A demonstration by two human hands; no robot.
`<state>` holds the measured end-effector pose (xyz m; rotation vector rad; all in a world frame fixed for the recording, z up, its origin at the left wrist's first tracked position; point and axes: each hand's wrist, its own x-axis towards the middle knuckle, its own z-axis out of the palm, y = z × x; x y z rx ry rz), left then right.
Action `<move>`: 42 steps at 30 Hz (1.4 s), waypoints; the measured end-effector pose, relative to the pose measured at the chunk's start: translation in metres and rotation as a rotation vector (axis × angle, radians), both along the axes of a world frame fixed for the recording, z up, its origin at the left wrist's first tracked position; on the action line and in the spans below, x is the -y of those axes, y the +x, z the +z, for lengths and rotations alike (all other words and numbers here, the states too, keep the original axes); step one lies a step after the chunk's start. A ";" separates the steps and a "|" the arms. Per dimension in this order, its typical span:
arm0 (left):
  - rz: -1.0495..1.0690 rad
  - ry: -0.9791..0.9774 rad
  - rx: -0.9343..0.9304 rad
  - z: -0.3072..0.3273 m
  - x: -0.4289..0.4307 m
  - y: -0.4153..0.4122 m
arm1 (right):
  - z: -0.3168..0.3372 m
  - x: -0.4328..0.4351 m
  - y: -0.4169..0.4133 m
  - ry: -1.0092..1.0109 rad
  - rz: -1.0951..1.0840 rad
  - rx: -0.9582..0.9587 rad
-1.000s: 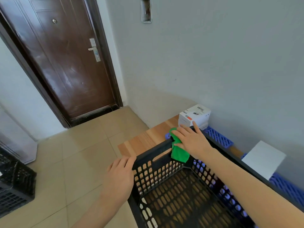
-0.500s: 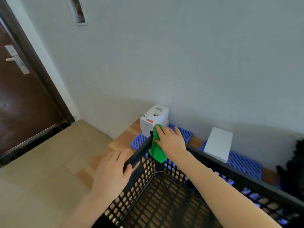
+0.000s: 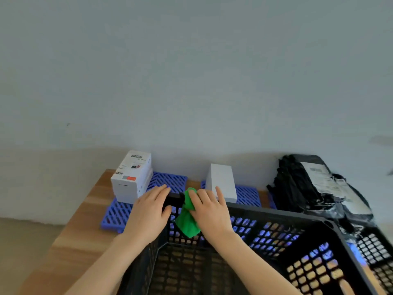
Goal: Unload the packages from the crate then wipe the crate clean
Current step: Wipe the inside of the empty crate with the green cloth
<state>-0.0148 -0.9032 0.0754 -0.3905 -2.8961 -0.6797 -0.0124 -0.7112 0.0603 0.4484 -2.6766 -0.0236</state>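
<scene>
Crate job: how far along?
Unloading looks done: the crate is bare where visible; labelled box, white box and black bags sit behind it. In hand: right hand holds green cloth on the far rim, left hand grips the rim. Left: probably the other walls and floor.

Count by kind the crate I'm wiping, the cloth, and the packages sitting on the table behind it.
Black crate: 1
Green cloth: 1
White boxes: 2
Black bag bundle: 1 (separate bags cannot be told apart)
Total: 5
</scene>
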 end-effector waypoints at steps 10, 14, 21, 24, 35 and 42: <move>0.003 0.066 -0.032 -0.006 0.003 0.004 | -0.006 -0.065 0.036 0.030 -0.223 -0.068; 0.007 0.099 -0.035 -0.003 0.003 0.005 | -0.001 -0.026 0.027 0.032 -0.104 -0.062; 0.061 0.100 -0.066 0.002 0.003 0.010 | -0.007 0.071 -0.005 -0.053 0.085 0.013; 0.036 0.071 -0.047 0.000 0.009 0.008 | -0.007 0.062 -0.010 -0.016 0.135 0.018; -0.069 -0.100 -0.083 -0.012 0.002 0.002 | -0.001 -0.095 0.041 0.055 -0.209 0.036; -0.087 -0.082 -0.070 -0.010 0.003 0.001 | -0.003 -0.082 0.033 -0.020 -0.248 0.001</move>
